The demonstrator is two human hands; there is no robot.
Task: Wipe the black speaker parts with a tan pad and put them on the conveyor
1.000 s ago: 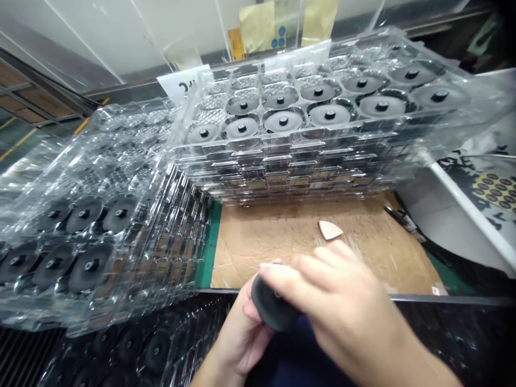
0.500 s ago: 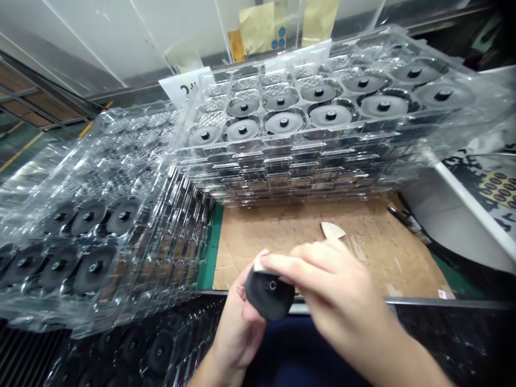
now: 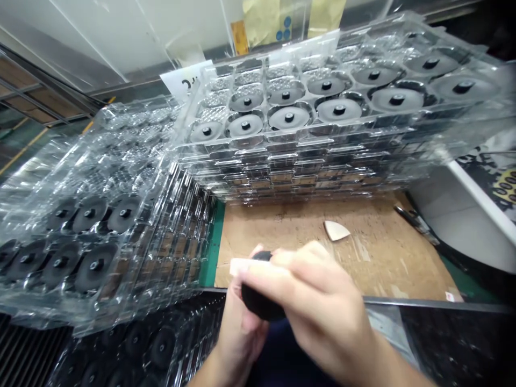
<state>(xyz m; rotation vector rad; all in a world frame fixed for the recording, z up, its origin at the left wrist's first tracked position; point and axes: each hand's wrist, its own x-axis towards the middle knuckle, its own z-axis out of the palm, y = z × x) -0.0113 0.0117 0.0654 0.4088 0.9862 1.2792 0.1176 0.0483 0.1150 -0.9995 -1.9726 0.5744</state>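
Note:
My left hand (image 3: 237, 320) is closed round the edge of a round black disc (image 3: 262, 303), held up over the front edge of the table. My right hand (image 3: 318, 301) reaches across the disc, its fingers pinching a small white pad (image 3: 239, 267) against the disc's rim. Those fingers hide most of the disc's face and its raised centre. On the cardboard beyond lies a cream, rounded triangular pad (image 3: 336, 231).
A stack of clear plastic trays (image 3: 282, 148) with similar black discs stands behind the cardboard sheet (image 3: 278, 226). Another tray stack (image 3: 133, 258) rises at left. A black pen-like tool (image 3: 407, 217) lies at right, beside a white bin (image 3: 451, 215). More trayed discs sit lower left.
My right hand has shifted left across the disc, bringing the white pad to its left side and covering the raised centre. The disc has tilted. The view has moved slightly.

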